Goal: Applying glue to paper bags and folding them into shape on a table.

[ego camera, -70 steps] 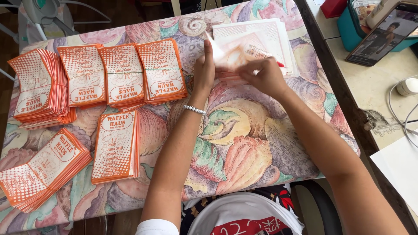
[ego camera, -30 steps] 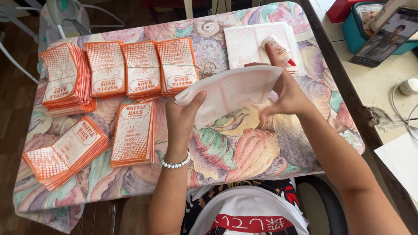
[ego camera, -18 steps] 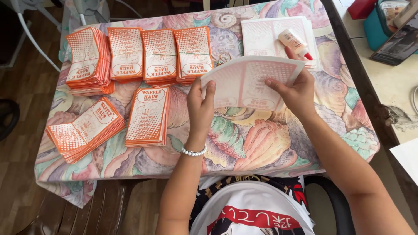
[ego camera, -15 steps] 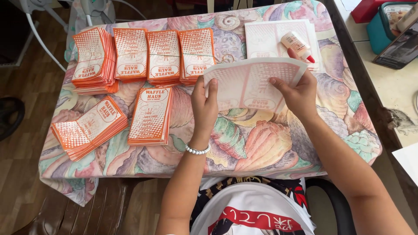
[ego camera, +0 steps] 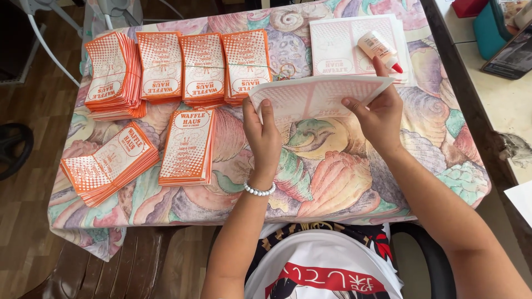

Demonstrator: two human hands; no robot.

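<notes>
While raised above the shell-print tablecloth (ego camera: pixel 332 177), pale paper sheet (ego camera: pixel 318 97) pinched by left hand (ego camera: pixel 263 141) and right hand (ego camera: pixel 379 113); glue bottle (ego camera: pixel 378 49) just beyond sheet.

Glue bottle (ego camera: pixel 378 49), orange-printed bag stacks (ego camera: pixel 185 147), shell-patterned tablecloth (ego camera: pixel 338 182).

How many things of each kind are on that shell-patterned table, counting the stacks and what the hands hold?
Orange printed bag stacks: 6
Flat pale sheet piles: 1
Glue bottles: 1
Rubber bands: 1
Sheets held by left hand and right hand: 1
Total: 10
</notes>
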